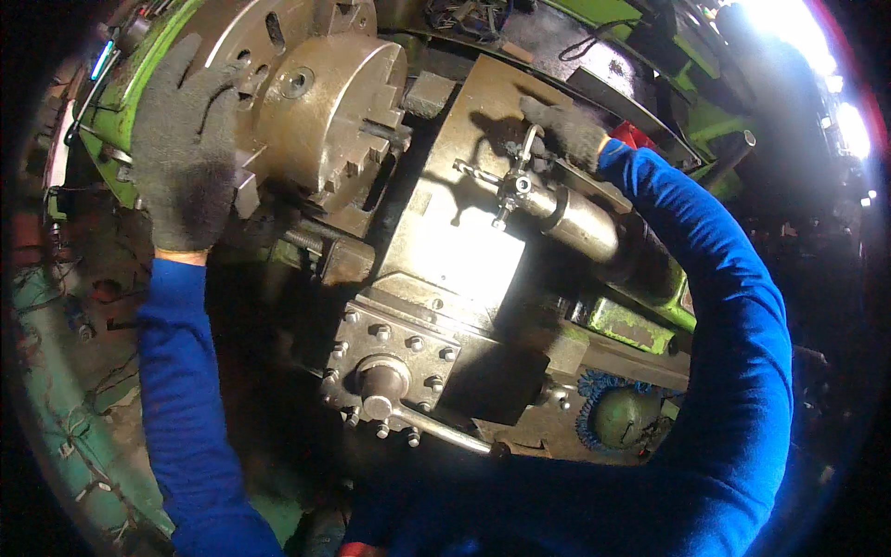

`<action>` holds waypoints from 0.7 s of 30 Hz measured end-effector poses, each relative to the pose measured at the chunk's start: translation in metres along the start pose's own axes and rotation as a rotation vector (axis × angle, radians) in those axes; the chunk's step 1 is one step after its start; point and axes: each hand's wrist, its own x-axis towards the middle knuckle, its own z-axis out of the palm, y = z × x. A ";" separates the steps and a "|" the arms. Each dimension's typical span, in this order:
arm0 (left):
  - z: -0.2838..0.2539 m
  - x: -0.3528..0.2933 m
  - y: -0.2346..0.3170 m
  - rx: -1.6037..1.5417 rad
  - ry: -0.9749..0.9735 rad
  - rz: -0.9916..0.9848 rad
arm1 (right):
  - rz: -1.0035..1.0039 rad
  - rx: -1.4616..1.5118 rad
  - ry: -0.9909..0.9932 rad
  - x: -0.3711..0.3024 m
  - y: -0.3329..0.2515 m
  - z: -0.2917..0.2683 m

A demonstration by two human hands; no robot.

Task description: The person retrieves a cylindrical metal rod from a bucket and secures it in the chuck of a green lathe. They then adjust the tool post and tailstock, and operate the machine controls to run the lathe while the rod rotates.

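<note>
My left hand [190, 153], in a dark grey glove, lies against the near left side of the big round lathe chuck [311, 111], its fingers stretched out. The stepped jaws of the chuck face right. My right hand [571, 130], gloved too, is bent round the upper end of a curved metal handle [530, 147]; the palm side is hidden. That handle meets a metal fitting [520, 188] at the front of the tailstock barrel [589, 227]. From the fitting a short twist drill [475, 174] points left toward the chuck.
Nearer to me stands a square tool post [390, 362] with several bolts and a lever handle [455, 433]. A flat metal plate [445, 204] shines under the lamp between chuck and tailstock. Green machine castings [631, 325] and a blue-fringed round green part [624, 416] lie right.
</note>
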 end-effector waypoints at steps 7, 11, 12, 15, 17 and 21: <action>0.001 0.003 0.001 -0.100 -0.005 -0.084 | -0.031 0.025 -0.226 -0.010 -0.008 -0.019; -0.002 0.003 0.004 -0.131 -0.013 -0.200 | -0.014 0.103 -0.294 -0.001 -0.006 -0.027; -0.004 0.005 0.009 -0.105 -0.028 -0.211 | -0.023 0.118 -0.262 0.000 -0.004 -0.032; -0.006 0.006 0.001 -0.064 -0.044 -0.191 | -0.134 0.090 0.048 -0.006 -0.025 -0.035; -0.001 0.006 0.001 -0.036 -0.071 -0.197 | -0.137 0.018 0.287 -0.020 -0.033 -0.049; -0.003 -0.007 -0.006 0.016 -0.006 -0.152 | -0.413 -0.379 0.372 -0.095 -0.099 0.012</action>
